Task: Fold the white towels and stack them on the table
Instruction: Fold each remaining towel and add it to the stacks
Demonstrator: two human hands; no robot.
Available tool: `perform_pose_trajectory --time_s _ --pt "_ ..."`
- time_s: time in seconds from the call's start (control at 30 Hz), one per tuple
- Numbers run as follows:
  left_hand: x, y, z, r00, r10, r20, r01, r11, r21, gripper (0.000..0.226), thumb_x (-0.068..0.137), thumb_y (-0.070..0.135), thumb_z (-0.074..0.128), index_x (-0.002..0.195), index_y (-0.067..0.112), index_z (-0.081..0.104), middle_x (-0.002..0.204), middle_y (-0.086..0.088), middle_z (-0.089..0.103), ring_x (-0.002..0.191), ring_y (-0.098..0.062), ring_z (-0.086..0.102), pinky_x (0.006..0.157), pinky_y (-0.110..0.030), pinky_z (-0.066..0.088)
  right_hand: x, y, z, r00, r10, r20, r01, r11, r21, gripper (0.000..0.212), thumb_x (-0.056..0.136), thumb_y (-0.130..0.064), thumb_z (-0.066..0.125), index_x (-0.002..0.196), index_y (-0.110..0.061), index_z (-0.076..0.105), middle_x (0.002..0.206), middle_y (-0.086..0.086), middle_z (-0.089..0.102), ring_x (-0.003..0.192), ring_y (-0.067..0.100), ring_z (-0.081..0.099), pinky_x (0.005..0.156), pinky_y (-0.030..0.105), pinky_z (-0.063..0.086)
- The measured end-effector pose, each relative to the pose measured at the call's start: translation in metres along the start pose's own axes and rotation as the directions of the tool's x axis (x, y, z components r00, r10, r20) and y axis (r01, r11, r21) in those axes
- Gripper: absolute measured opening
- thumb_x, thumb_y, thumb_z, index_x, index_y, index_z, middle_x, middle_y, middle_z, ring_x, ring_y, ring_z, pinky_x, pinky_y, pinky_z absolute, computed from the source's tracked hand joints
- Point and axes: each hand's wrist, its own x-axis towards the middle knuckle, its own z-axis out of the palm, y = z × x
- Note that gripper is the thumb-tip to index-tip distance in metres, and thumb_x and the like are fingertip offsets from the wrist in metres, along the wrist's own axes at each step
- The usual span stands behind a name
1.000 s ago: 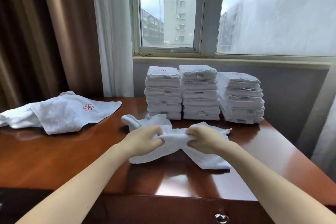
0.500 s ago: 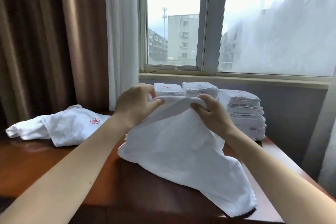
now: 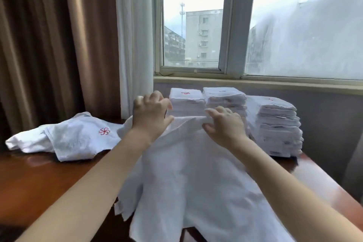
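A white towel (image 3: 196, 182) hangs spread open in front of me, its lower part draping over the brown wooden table (image 3: 39, 180). My left hand (image 3: 151, 112) pinches its top edge on the left side. My right hand (image 3: 224, 125) pinches the same edge a little to the right. Behind the towel, three stacks of folded white towels (image 3: 279, 127) stand in a row under the window sill; the raised towel and my hands hide the lower parts of the two left stacks.
A loose heap of unfolded white towels (image 3: 74, 139) with a red pinwheel logo lies at the table's back left. Brown and white curtains (image 3: 78, 45) hang behind it. The table's right edge (image 3: 334, 188) runs close past the stacks.
My hands have lifted the crumpled towel off the table and opened it out; it now hangs wide and flat. The view has tilted upward, showing more of the window.
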Motion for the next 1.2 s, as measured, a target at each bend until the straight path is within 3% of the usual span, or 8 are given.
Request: perform_pose_trajectory --time_s 0.2,0.33,0.43,0.67,0.8,0.9,1.03,1.2 --pt "-0.091 0.027 0.089 0.903 0.219 0.369 -0.117 0.953 -0.279 0.035 0.092 0.052 0.054 0.118 0.032 0.067 0.121 0.008 0.059 0.119 -0.016 0.050 0.099 -0.030 0.032 -0.061 0.011 0.066 0.888 0.019 0.459 -0.059 0.996 0.072 0.054 0.095 -0.039 0.049 0.146 -0.024 0.040 0.148 0.003 0.040 0.135 0.027 0.039 0.105 0.040 0.039" --pt "-0.125 0.038 0.117 0.782 0.240 0.575 -0.138 0.967 -0.216 0.052 0.102 0.050 0.028 0.149 0.030 0.037 0.157 0.000 0.032 0.147 -0.020 0.023 0.121 -0.041 0.012 -0.104 0.016 0.096 0.768 0.076 0.636 -0.142 0.989 0.053 0.056 0.100 -0.053 0.029 0.151 -0.030 0.023 0.163 0.007 0.015 0.150 0.029 0.010 0.116 0.058 0.009" --pt "-0.129 0.037 0.124 0.779 0.235 0.581 -0.150 0.970 -0.191 0.054 0.104 0.049 0.021 0.155 0.031 0.023 0.164 0.003 0.016 0.152 -0.018 0.008 0.123 -0.042 0.001 -0.126 0.022 0.111 0.814 0.076 0.575 -0.135 0.989 0.060 0.060 0.100 -0.060 0.016 0.156 -0.038 0.008 0.166 0.003 -0.005 0.152 0.025 -0.013 0.117 0.059 -0.012" --pt "-0.129 0.041 0.122 0.751 0.265 0.604 -0.151 0.960 -0.235 0.054 0.104 0.050 0.022 0.154 0.033 0.024 0.165 0.003 0.015 0.152 -0.017 0.007 0.122 -0.041 0.001 -0.135 0.043 0.108 0.832 0.048 0.552 -0.102 0.993 0.067 0.064 0.096 -0.065 0.013 0.155 -0.041 0.009 0.166 -0.001 -0.003 0.152 0.022 -0.011 0.118 0.056 -0.014" --pt "-0.131 0.051 0.112 0.817 0.258 0.515 -0.107 0.946 -0.305 0.048 0.100 0.052 0.034 0.142 0.033 0.048 0.145 0.007 0.048 0.135 -0.018 0.041 0.110 -0.034 0.030 -0.147 0.072 0.092 0.833 0.032 0.552 -0.079 0.995 0.061 0.064 0.097 -0.065 0.018 0.156 -0.041 0.008 0.166 -0.005 -0.001 0.152 0.017 -0.007 0.120 0.052 -0.011" --pt "-0.125 0.064 0.104 0.874 0.141 0.465 0.020 0.946 -0.323 0.038 0.098 0.048 0.045 0.129 0.029 0.055 0.127 0.008 0.057 0.116 -0.016 0.055 0.087 -0.033 0.042 -0.159 0.092 0.079 0.847 0.038 0.530 -0.090 0.993 0.072 0.068 0.098 -0.064 0.025 0.157 -0.037 0.006 0.165 -0.008 0.007 0.152 0.013 0.001 0.122 0.044 -0.003" --pt "-0.113 0.086 0.104 0.859 0.165 0.485 0.003 0.945 -0.327 0.041 0.095 0.045 0.051 0.133 0.028 0.049 0.131 0.007 0.049 0.113 -0.018 0.055 0.080 -0.031 0.041 -0.172 0.108 0.064 0.907 0.071 0.414 -0.135 0.983 0.127 0.063 0.098 -0.059 0.036 0.154 -0.033 0.026 0.154 -0.012 0.034 0.143 0.012 0.025 0.115 0.031 0.021" --pt "-0.086 0.118 0.112 0.840 0.231 0.491 -0.123 0.962 -0.242 0.053 0.095 0.050 0.049 0.141 0.024 0.043 0.132 0.000 0.048 0.119 -0.022 0.047 0.092 -0.034 0.040 -0.170 0.124 0.052 0.960 0.206 0.189 -0.245 0.946 0.214 0.029 0.097 -0.034 0.053 0.121 -0.025 0.066 0.096 -0.009 0.063 0.103 0.015 0.057 0.085 0.032 0.044"
